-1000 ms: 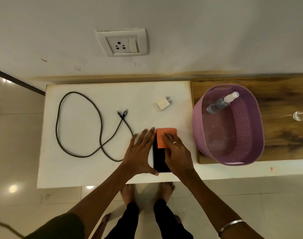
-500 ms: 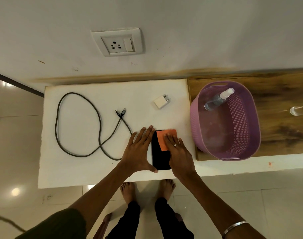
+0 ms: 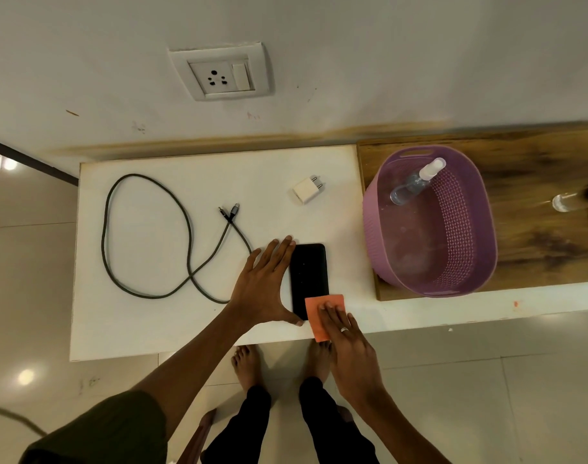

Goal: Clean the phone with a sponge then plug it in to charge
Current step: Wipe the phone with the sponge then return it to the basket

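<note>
A black phone (image 3: 308,274) lies flat near the front edge of the white table (image 3: 145,326). My left hand (image 3: 264,286) rests flat beside the phone's left edge, thumb at its near corner, steadying it. My right hand (image 3: 348,343) presses an orange sponge (image 3: 321,311) onto the phone's near end; the sponge overhangs the table's front edge. A dark charging cable (image 3: 145,236) lies looped on the left of the table. A white charger adapter (image 3: 306,190) sits behind the phone. The wall socket (image 3: 220,75) is above the table.
A purple plastic basket (image 3: 466,262) holding a small spray bottle (image 3: 416,180) stands on a wooden board (image 3: 537,236) to the right. A clear glass object (image 3: 565,200) lies at the far right. My bare feet are below the table edge.
My right hand has dragged the sponge from the phone's far end down to its near end, uncovering most of the screen. My left hand stays beside the phone.
</note>
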The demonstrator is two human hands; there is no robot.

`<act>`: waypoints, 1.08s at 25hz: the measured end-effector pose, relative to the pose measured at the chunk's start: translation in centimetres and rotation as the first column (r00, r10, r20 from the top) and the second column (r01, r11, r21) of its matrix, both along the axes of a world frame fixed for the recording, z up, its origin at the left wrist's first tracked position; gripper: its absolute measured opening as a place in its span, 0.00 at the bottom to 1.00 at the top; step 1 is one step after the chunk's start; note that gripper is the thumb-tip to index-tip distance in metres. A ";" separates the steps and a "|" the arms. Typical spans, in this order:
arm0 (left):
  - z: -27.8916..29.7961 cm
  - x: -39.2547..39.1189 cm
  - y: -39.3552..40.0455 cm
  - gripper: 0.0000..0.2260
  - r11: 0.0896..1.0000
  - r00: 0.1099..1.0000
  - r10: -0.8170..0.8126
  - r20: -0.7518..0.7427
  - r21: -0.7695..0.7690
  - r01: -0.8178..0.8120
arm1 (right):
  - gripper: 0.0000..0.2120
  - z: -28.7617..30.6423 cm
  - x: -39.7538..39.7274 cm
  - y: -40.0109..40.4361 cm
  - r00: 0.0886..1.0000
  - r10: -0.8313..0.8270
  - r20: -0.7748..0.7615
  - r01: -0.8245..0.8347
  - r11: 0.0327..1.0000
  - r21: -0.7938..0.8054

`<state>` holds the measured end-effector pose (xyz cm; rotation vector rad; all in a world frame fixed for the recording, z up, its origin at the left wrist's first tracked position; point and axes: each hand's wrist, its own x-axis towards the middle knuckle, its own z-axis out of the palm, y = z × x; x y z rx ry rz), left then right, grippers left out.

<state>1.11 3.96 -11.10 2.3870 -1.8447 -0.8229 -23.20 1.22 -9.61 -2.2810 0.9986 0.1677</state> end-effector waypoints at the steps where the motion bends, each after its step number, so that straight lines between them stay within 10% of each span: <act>1: 0.0 0.0 0.0 0.68 1.000 1.000 -0.002 0.000 -0.004 0.002 | 0.39 0.1 -0.1 0.3 1.000 -0.016 0.008 0.016 1.000 -0.015; 12: 0.0 0.5 0.4 0.65 0.999 0.999 -0.037 0.001 -0.040 0.037 | 0.34 0.3 1.9 3.7 0.991 -0.130 0.019 0.127 0.985 0.117; 27: -0.4 0.6 0.6 0.57 0.997 0.999 -0.032 -0.008 -0.064 0.031 | 0.46 -1.4 2.5 -0.1 0.921 0.390 -0.002 -0.382 0.901 -0.208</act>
